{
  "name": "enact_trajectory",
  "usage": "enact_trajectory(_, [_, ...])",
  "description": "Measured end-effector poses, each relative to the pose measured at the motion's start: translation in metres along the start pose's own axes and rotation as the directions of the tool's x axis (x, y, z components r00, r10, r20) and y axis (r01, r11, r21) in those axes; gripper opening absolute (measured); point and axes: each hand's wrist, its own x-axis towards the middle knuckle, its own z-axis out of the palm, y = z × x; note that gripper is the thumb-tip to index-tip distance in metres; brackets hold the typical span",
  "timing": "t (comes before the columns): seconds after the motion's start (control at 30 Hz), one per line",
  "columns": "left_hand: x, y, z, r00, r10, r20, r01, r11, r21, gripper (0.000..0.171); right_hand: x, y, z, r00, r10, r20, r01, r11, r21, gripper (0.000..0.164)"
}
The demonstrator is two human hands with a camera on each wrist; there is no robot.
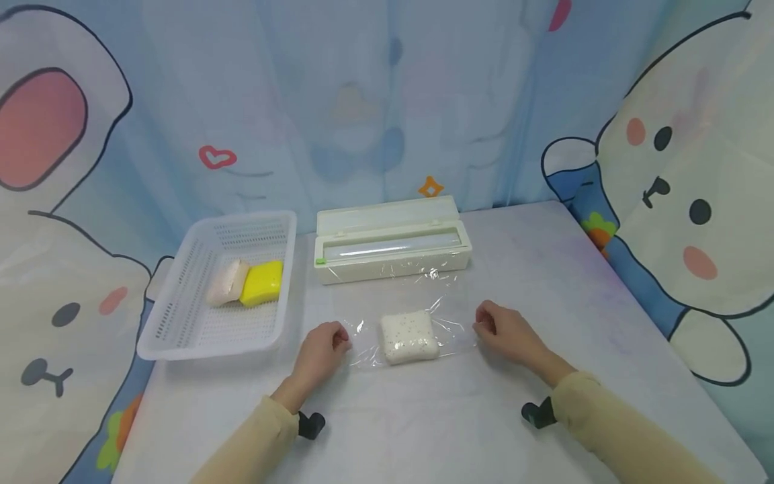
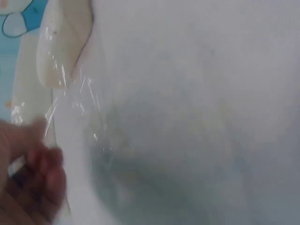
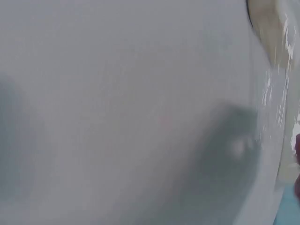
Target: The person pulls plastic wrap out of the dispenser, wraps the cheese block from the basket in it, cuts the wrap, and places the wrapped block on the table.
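Note:
A white, dark-speckled bar (image 1: 409, 337), soap-like in shape, lies mid-table with clear cling film (image 1: 455, 316) around it. Shiny streaks of film cross the bar in the left wrist view; whether it lies over or under the whole bar I cannot tell. My left hand (image 1: 320, 351) pinches the film's near left edge between thumb and fingers. On the other side my right hand (image 1: 512, 335) pinches the right edge, its fingers curled. Behind the bar stands a cream cling film dispenser (image 1: 396, 270), lid raised and roll visible, and the film stretches up to its front.
A white perforated plastic basket (image 1: 175, 329) stands at the left, holding a pale pink bar (image 1: 228, 282) and a yellow bar (image 1: 262, 284). A white cloth covers the table (image 1: 423, 430). A cartoon-printed curtain (image 1: 387, 101) hangs behind and at both sides.

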Motion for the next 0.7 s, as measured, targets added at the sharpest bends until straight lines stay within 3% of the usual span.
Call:
enact_trajectory(0.07, [0.002, 0.008, 0.005, 0.988, 0.147, 0.039, -0.147, 0.989, -0.004, 0.019, 0.002, -0.01, 0.006, 0.984, -0.175, -0.021, 0.175, 0.984, -0.021, 0.014])
enact_trajectory(0.17, [0.006, 0.021, 0.014, 0.933, 0.336, 0.128, -0.343, 0.938, 0.042, 0.038, 0.005, -0.025, 0.018, 0.924, -0.382, 0.03, 0.383, 0.921, -0.067, 0.029])
enact_trajectory(0.23, [0.009, 0.027, 0.02, 0.896, 0.416, 0.158, -0.433, 0.896, 0.099, 0.047, 0.007, -0.032, 0.026, 0.899, -0.431, 0.079, 0.437, 0.895, -0.092, 0.041])
enact_trajectory(0.3, [0.012, 0.032, 0.025, 0.879, 0.449, 0.161, -0.472, 0.867, 0.161, 0.048, 0.01, -0.037, 0.032, 0.89, -0.443, 0.104, 0.453, 0.883, -0.124, 0.048])
enact_trajectory(0.4, [0.015, 0.036, 0.03, 0.88, 0.456, 0.134, -0.475, 0.852, 0.22, 0.042, 0.013, -0.042, 0.039, 0.89, -0.443, 0.11, 0.456, 0.876, -0.159, 0.051])
enact_trajectory(0.5, [0.018, 0.037, 0.032, 0.889, 0.442, 0.123, -0.459, 0.856, 0.238, 0.037, 0.017, -0.044, 0.04, 0.89, -0.441, 0.114, 0.455, 0.873, -0.177, 0.048])
enact_trajectory(0.57, [0.019, 0.038, 0.031, 0.892, 0.433, 0.131, -0.452, 0.862, 0.23, 0.035, 0.02, -0.045, 0.038, 0.902, -0.408, 0.137, 0.427, 0.89, -0.159, 0.045])
enact_trajectory(0.7, [0.025, 0.038, 0.021, 0.912, 0.374, 0.167, -0.394, 0.913, 0.108, 0.029, 0.029, -0.047, 0.026, 0.932, -0.305, 0.193, 0.319, 0.947, -0.042, 0.037])
